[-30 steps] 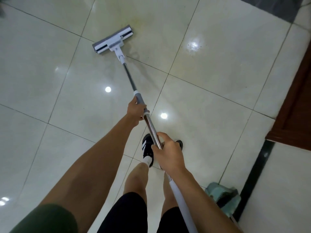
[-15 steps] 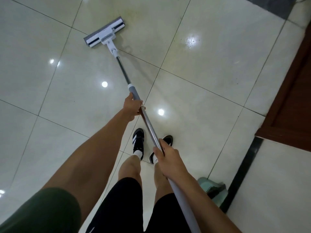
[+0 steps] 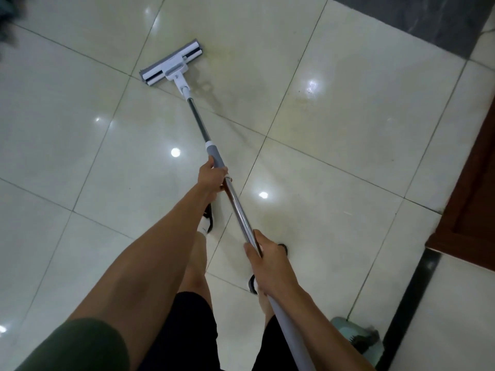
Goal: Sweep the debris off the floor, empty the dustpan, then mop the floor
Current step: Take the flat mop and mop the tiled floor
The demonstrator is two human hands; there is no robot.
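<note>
While both hands, left hand (image 3: 211,174) & right hand (image 3: 267,259), grasp mop (image 3: 171,66), wood edge (image 3: 471,183) at right, tiles (image 3: 67,129) open at left.

1 head-worn camera looks steeply down at the floor (image 3: 334,170) ahead.

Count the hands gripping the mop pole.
2. The left hand grips the grey sleeve further down the mop pole; the right hand grips the metal part nearer the body.

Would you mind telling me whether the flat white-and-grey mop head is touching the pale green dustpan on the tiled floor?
Apart. The head view shows the flat white-and-grey mop head far ahead on the tiles, while the pale green dustpan sits at the lower right, several bare tiles between them.
</note>
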